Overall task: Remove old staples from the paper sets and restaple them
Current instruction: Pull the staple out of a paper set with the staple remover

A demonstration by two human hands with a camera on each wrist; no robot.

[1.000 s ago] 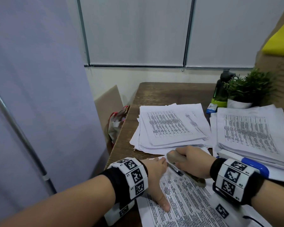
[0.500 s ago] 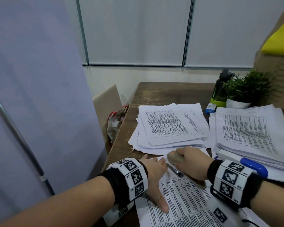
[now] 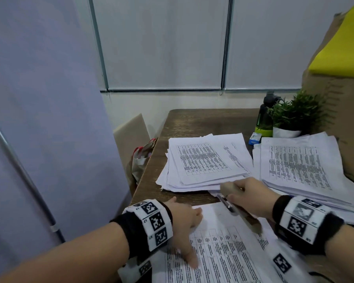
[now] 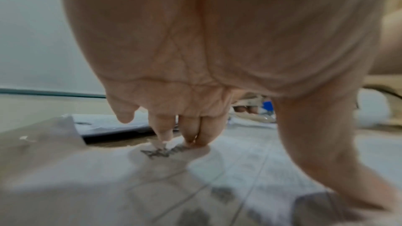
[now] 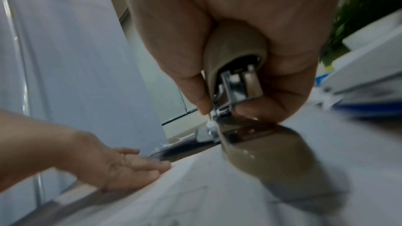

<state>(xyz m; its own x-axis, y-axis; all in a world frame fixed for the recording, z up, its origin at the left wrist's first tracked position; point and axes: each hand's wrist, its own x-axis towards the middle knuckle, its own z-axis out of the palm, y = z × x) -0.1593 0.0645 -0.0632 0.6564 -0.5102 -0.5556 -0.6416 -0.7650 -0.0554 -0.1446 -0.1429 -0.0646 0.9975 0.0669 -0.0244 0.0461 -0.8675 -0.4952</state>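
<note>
I see the paper set (image 3: 223,254) lying flat at the near edge of the wooden table (image 3: 202,123), printed side up. My left hand (image 3: 184,227) lies on its left part, palm down, fingers straight and loosely spread, fingertips (image 4: 195,137) pressing the sheet. My right hand (image 3: 251,199) curls around a beige stapler (image 3: 241,213), thumb and fingers wrapped about its top arm, with the base resting on the set's far right corner. Whether the corner sits inside the stapler's mouth I cannot quite tell; the wrist view is blurred. Beyond lie two more paper stacks (image 3: 208,162), a potted plant (image 3: 292,117) and a dark bottle (image 3: 264,115).
</note>
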